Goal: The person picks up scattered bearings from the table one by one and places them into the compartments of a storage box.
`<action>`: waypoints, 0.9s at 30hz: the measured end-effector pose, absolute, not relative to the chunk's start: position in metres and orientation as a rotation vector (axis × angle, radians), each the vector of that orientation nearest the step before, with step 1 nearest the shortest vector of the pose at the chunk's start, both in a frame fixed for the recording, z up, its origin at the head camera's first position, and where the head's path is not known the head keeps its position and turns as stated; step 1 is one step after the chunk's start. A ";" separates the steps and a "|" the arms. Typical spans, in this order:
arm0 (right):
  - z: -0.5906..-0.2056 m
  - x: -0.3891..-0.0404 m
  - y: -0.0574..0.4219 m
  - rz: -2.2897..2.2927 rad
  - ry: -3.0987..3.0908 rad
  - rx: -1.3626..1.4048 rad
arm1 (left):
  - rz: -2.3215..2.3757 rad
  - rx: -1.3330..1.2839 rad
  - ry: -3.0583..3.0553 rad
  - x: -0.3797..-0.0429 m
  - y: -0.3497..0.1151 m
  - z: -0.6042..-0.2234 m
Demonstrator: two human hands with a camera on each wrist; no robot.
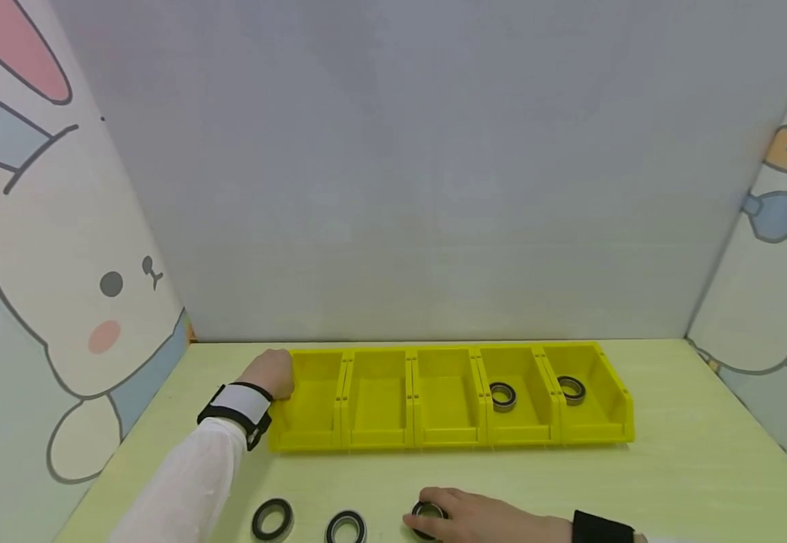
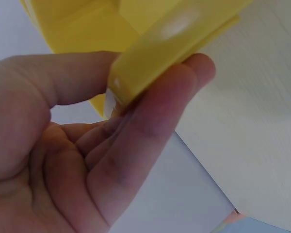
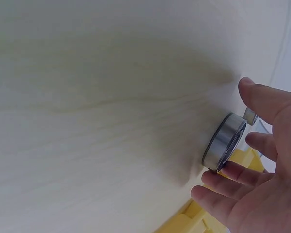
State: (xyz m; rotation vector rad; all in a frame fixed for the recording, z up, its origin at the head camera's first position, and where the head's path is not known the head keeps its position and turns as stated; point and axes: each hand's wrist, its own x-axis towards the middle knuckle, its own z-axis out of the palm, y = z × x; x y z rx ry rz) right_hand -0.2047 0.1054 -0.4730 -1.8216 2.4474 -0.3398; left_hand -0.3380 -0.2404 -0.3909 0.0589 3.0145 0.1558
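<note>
Yellow bin row (image 1: 379, 437) – 5 compartments side by side, tops open. 4th bin from left (image 1: 532, 385) has one bearing (image 1: 504, 408) by its left divider; rightmost bin (image 1: 600, 392) has a 2nd bearing (image 1: 575, 402), also by its left divider. L hand (image 1: 271, 373) is at the row's left end, pinching the rim (image 2: 169, 39) btwn its fingers. R hand (image 1: 484, 519) is in front of the row's middle, fingers & thumb spread about a near bearing (image 3: 223, 141) on the table (image 1: 692, 483) – fingertips at its edge, thumb apart; can't tell how firm the contact is. Two more in front of the row: dark-faced bearing (image 1: 258, 520) approx. opp. its left end, mid bearing (image 1: 345, 514) opp. the 1st/2nd divider.

Row's back edge is nr the grey back wall (image 1: 434, 188). Strip of table runs btwn row front & those three. Right of the row, table widens to the right panel (image 1: 760, 339), well apart.
</note>
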 end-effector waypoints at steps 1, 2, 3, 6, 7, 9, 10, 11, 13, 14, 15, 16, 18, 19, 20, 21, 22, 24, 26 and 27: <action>-0.472 -0.205 0.103 -0.331 2.443 -1.799 | 0.157 0.058 3.016 -0.338 -0.241 -0.391; -0.470 -0.206 0.100 -0.321 2.440 -1.774 | 0.162 0.053 3.014 -0.337 -0.240 -0.390; -0.469 -0.207 0.098 -0.311 2.437 -1.753 | 0.164 0.050 3.015 -0.337 -0.240 -0.390; -0.467 -0.209 0.092 -0.293 2.437 -1.733 | 0.174 0.040 3.010 -0.335 -0.240 -0.389; -0.466 -0.209 0.091 -0.290 2.438 -1.745 | 0.177 0.037 3.007 -0.335 -0.240 -0.389; -0.465 -0.209 0.089 -0.284 2.442 -1.783 | 0.179 0.030 3.004 -0.334 -0.239 -0.388; -0.465 -0.210 0.088 -0.281 2.445 -1.800 | 0.177 0.031 3.004 -0.334 -0.239 -0.388; -0.465 -0.210 0.087 -0.277 2.448 -1.821 | 0.174 0.032 3.004 -0.334 -0.239 -0.388; -0.465 -0.211 0.085 -0.261 2.451 -1.852 | 0.169 0.033 3.007 -0.334 -0.239 -0.388; -0.465 -0.211 0.084 -0.252 2.451 -1.859 | 0.169 0.033 3.009 -0.334 -0.239 -0.387; -0.465 -0.212 0.083 -0.244 2.449 -1.861 | 0.166 0.037 3.010 -0.333 -0.239 -0.387; -0.464 -0.212 0.083 -0.232 2.447 -1.866 | 0.166 0.040 3.012 -0.333 -0.239 -0.387; -0.461 -0.213 0.081 -0.199 2.443 -1.868 | 0.170 0.041 3.014 -0.332 -0.240 -0.387; -0.460 -0.212 0.080 -0.179 2.442 -1.869 | 0.172 0.042 3.015 -0.332 -0.240 -0.387; -0.458 -0.213 0.079 -0.161 2.439 -1.867 | 0.172 0.044 3.016 -0.332 -0.240 -0.387; -0.457 -0.213 0.078 -0.144 2.435 -1.867 | 0.172 0.045 3.016 -0.332 -0.240 -0.387; -0.456 -0.213 0.078 -0.124 2.432 -1.875 | 0.172 0.044 3.016 -0.332 -0.240 -0.388; -0.454 -0.214 0.077 -0.097 2.423 -1.875 | 0.168 0.045 3.019 -0.333 -0.240 -0.388; -0.452 -0.215 0.076 -0.073 2.411 -1.876 | 0.165 0.048 3.019 -0.334 -0.239 -0.388; -0.451 -0.216 0.076 -0.058 2.406 -1.882 | 0.166 0.046 3.019 -0.334 -0.239 -0.388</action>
